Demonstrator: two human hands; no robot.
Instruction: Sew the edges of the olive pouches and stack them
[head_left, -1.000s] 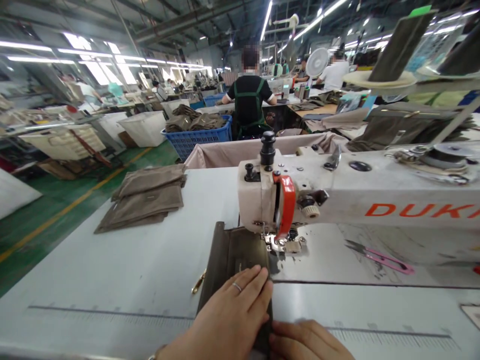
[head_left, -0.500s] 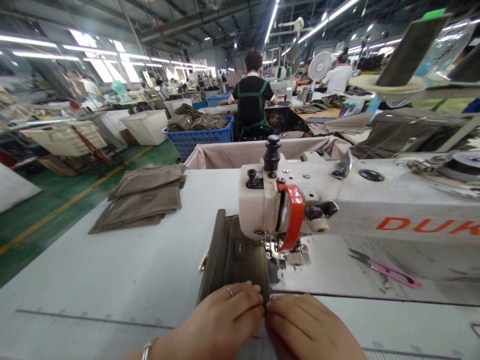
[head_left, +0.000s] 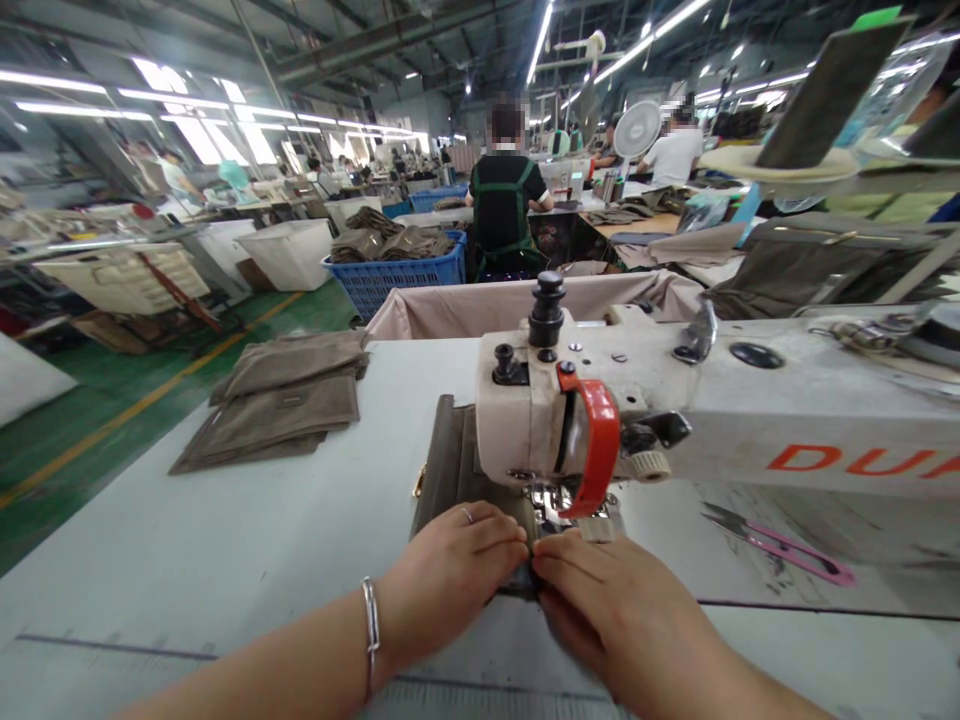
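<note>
A dark olive fabric piece lies on the white table under the head of a cream sewing machine with an orange guard. My left hand, with a ring and a wrist bracelet, presses its curled fingers on the near end of the fabric. My right hand meets it fingertip to fingertip, pinching the fabric's near right edge just in front of the presser foot. Most of the fabric is hidden by my hands and the machine head.
A stack of olive fabric pieces lies at the table's far left. Pink thread snips rest under the machine arm at right. Beyond the table stand a blue basket of fabric and a person in black, back turned.
Both hands have slid forward with the fabric toward the presser foot. My right hand has come up beside the left, and more fabric now sits behind the machine head.
</note>
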